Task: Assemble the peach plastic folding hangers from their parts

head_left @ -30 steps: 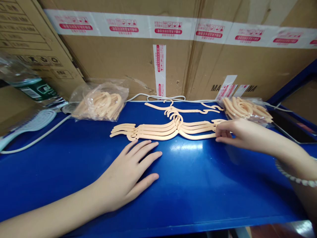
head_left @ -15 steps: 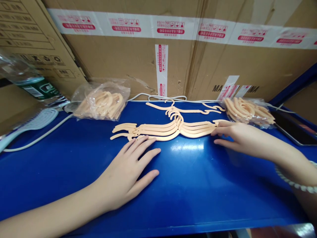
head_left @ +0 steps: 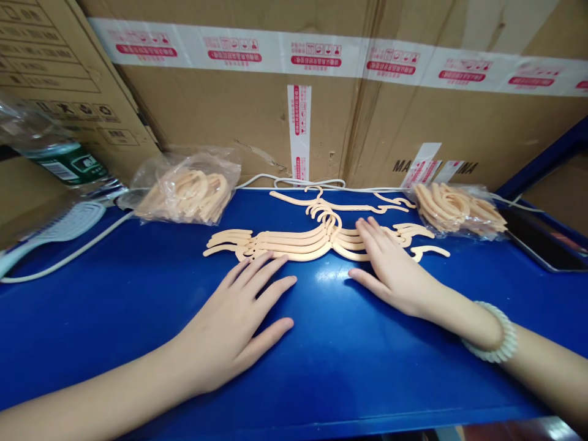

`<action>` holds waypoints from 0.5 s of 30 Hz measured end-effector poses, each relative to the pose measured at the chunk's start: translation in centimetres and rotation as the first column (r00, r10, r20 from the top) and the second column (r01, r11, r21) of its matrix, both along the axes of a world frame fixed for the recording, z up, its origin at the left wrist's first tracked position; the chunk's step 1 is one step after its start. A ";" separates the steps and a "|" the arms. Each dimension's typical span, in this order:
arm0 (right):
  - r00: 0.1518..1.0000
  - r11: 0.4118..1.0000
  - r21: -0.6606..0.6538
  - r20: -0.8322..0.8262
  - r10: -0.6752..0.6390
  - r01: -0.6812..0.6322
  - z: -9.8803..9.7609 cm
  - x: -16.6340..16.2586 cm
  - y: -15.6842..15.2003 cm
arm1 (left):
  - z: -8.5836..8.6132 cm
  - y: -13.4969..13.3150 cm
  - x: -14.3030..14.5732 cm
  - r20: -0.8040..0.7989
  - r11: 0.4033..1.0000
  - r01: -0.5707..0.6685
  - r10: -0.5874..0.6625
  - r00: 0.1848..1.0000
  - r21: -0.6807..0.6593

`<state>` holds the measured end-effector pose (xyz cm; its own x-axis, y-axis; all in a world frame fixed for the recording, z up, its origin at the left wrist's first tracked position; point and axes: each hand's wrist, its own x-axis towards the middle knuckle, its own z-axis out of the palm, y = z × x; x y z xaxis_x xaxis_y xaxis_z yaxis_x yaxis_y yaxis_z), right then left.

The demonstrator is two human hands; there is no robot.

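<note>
Several beige folding clothes hangers (head_left: 294, 245) lie overlapped in a row on the blue table (head_left: 321, 361), their hooks bunched at the middle. My left hand (head_left: 250, 312) rests with fingers spread, its fingertips at the near edge of the hangers' left half. Over the right half lies my right hand (head_left: 397, 263), fingers stretched out and thumb apart, hiding part of the hanger arms. Behind the row is one more beige hanger (head_left: 294, 199), with a loose hanger piece (head_left: 395, 199) near its right end.
Clear bags of beige hanger parts lie at left (head_left: 188, 190) and right (head_left: 459, 208). A pale hairbrush (head_left: 68, 226), a bottle (head_left: 68, 162) and a white cable (head_left: 92, 254) are at left. A dark phone (head_left: 546, 242) lies right. Cardboard boxes (head_left: 206, 116) stand behind.
My right hand has moved left from the right end of the hangers onto their right half, uncovering the end pieces. My left hand has stayed in place.
</note>
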<state>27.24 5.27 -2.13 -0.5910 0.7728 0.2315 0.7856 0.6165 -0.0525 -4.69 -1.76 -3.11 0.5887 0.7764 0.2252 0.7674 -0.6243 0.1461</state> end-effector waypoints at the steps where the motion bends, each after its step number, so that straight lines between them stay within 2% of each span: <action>1: 1.000 1.000 -0.018 0.026 0.013 -0.013 -0.2 -0.2 0.1 | 0.0 0.0 0.0 -0.001 1.000 0.002 -0.002 1.000 0.001; 6: 0.994 0.997 -0.070 0.104 0.043 -0.036 -0.3 -0.2 0.5 | -0.3 0.2 -0.1 0.005 1.000 0.024 -0.024 1.000 -0.005; 15: 0.992 0.995 -0.061 0.100 0.079 -0.073 -0.2 1.5 1.2 | -0.1 -0.2 0.3 0.017 0.997 0.056 -0.055 0.998 -0.046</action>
<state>28.77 6.49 -2.28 -0.6670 0.7347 0.1240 0.7394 0.6731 -0.0111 -4.41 -1.91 -3.20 0.6278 0.7525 0.1992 0.7292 -0.6580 0.1877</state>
